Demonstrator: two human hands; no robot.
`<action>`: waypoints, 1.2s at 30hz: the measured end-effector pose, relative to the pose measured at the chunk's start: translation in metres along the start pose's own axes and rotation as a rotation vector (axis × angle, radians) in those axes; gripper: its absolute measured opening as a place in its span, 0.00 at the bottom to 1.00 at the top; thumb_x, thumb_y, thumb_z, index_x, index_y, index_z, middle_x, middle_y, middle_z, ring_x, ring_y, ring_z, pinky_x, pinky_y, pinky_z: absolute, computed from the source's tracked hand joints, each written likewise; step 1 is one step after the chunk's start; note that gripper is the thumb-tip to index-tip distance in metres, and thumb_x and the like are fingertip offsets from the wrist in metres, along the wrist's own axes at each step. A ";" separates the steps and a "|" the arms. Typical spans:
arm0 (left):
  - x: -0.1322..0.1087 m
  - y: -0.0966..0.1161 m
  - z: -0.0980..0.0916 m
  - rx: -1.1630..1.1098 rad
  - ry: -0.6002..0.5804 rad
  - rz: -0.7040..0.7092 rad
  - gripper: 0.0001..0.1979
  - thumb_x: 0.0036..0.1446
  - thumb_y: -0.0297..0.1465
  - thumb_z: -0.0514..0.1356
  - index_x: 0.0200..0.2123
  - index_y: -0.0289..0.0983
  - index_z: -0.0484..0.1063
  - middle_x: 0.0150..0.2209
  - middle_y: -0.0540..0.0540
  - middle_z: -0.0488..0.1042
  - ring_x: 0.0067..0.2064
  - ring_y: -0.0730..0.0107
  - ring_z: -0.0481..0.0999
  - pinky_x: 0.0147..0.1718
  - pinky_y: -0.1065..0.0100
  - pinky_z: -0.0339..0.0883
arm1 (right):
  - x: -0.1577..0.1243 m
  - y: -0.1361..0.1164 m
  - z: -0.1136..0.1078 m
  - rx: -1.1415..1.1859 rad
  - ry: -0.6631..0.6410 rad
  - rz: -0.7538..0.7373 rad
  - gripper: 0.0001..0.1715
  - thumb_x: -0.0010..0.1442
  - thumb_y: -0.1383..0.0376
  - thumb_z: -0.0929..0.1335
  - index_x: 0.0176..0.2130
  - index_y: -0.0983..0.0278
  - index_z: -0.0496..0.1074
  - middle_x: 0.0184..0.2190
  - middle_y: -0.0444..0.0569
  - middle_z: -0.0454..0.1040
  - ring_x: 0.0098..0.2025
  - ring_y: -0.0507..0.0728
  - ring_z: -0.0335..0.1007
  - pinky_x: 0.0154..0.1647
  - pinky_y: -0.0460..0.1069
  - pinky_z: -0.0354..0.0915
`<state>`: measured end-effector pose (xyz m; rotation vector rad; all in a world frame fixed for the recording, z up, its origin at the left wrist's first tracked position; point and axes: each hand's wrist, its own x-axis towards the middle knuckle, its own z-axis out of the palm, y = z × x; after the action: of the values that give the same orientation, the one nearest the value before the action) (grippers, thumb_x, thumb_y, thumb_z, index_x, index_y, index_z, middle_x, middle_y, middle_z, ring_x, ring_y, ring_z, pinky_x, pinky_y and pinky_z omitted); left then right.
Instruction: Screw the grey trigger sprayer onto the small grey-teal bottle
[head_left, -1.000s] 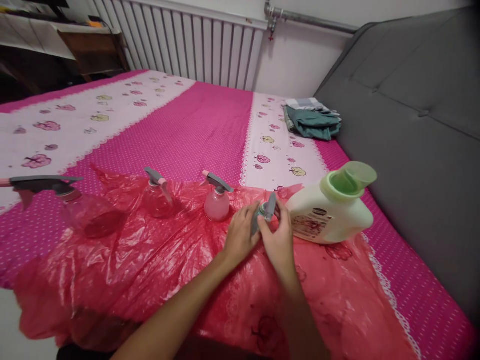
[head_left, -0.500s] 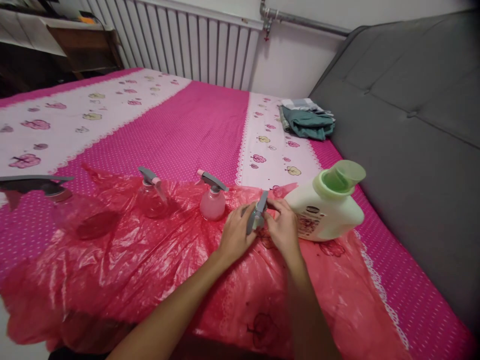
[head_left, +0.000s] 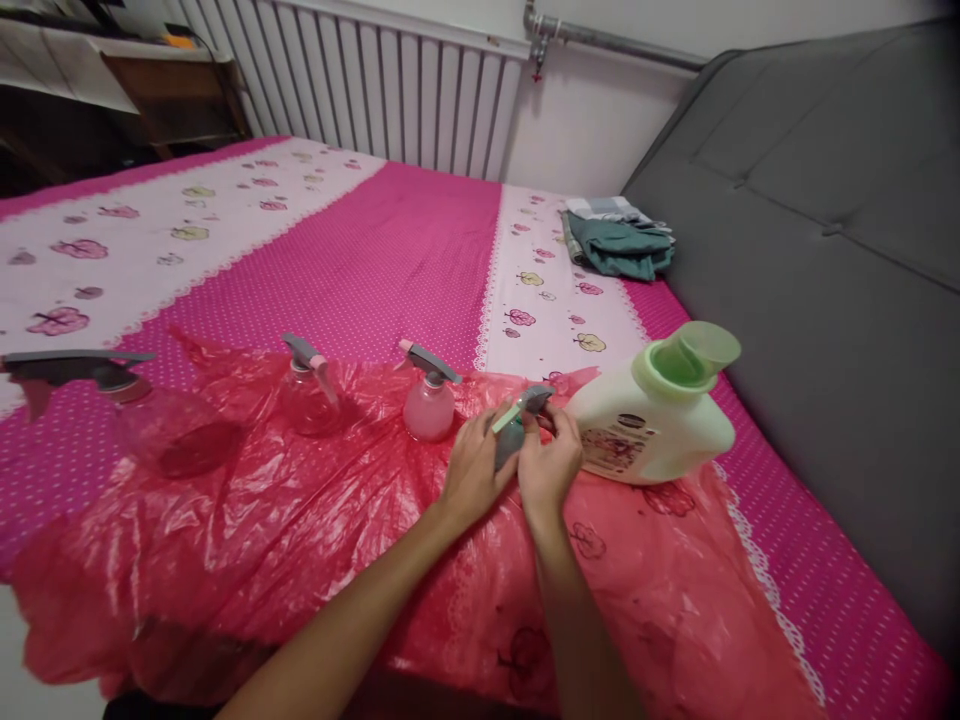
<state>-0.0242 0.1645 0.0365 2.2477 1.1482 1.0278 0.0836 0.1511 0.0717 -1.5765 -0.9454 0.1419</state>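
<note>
Between my hands stands a small grey spray bottle [head_left: 510, 443] with a grey and pale green trigger head [head_left: 534, 400]. My left hand [head_left: 474, 462] is wrapped round the bottle's body. The fingers of my right hand [head_left: 549, 462] are closed on the trigger head at the neck. Just right of my hands is a large pale green jug [head_left: 660, 430] with a green cap, its label facing me. On the left stands a small round spray bottle [head_left: 429, 408] with pinkish content and a grey and pink head.
A clear spray bottle [head_left: 309, 400] and a larger spray bottle [head_left: 176, 435] stand farther left. Red plastic sheeting [head_left: 315, 540] covers the near part of the bed [head_left: 390, 260]. Folded clothes [head_left: 622, 245] lie by the grey headboard [head_left: 817, 300]; a radiator [head_left: 390, 90] lines the wall.
The trigger head has turned on the bottle, so its pale green lever now points to the left. My right hand has turned with it and moved slightly left.
</note>
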 end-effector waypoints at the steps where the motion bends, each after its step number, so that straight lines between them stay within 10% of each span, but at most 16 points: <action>1: 0.000 0.000 0.000 0.008 -0.007 0.004 0.33 0.70 0.41 0.57 0.72 0.35 0.56 0.63 0.31 0.70 0.63 0.46 0.71 0.63 0.45 0.66 | 0.000 0.001 0.001 0.004 0.000 0.008 0.24 0.62 0.51 0.69 0.43 0.69 0.78 0.42 0.56 0.76 0.41 0.58 0.72 0.47 0.51 0.64; 21: -0.006 -0.007 0.008 0.023 -0.015 0.038 0.34 0.69 0.37 0.56 0.74 0.37 0.50 0.64 0.30 0.65 0.64 0.44 0.67 0.62 0.41 0.65 | -0.005 0.012 0.021 0.225 0.001 0.158 0.39 0.53 0.40 0.74 0.49 0.67 0.70 0.45 0.53 0.73 0.45 0.56 0.69 0.53 0.51 0.65; 36: -0.007 -0.004 0.003 -0.021 -0.044 0.022 0.36 0.71 0.38 0.56 0.76 0.45 0.45 0.65 0.34 0.63 0.66 0.47 0.66 0.65 0.42 0.64 | 0.001 0.017 0.000 0.264 -0.216 0.104 0.31 0.59 0.42 0.71 0.45 0.67 0.75 0.45 0.53 0.76 0.50 0.59 0.72 0.56 0.52 0.65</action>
<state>-0.0261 0.1609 0.0291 2.2599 1.0919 0.9893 0.0929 0.1531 0.0571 -1.3833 -0.9678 0.4985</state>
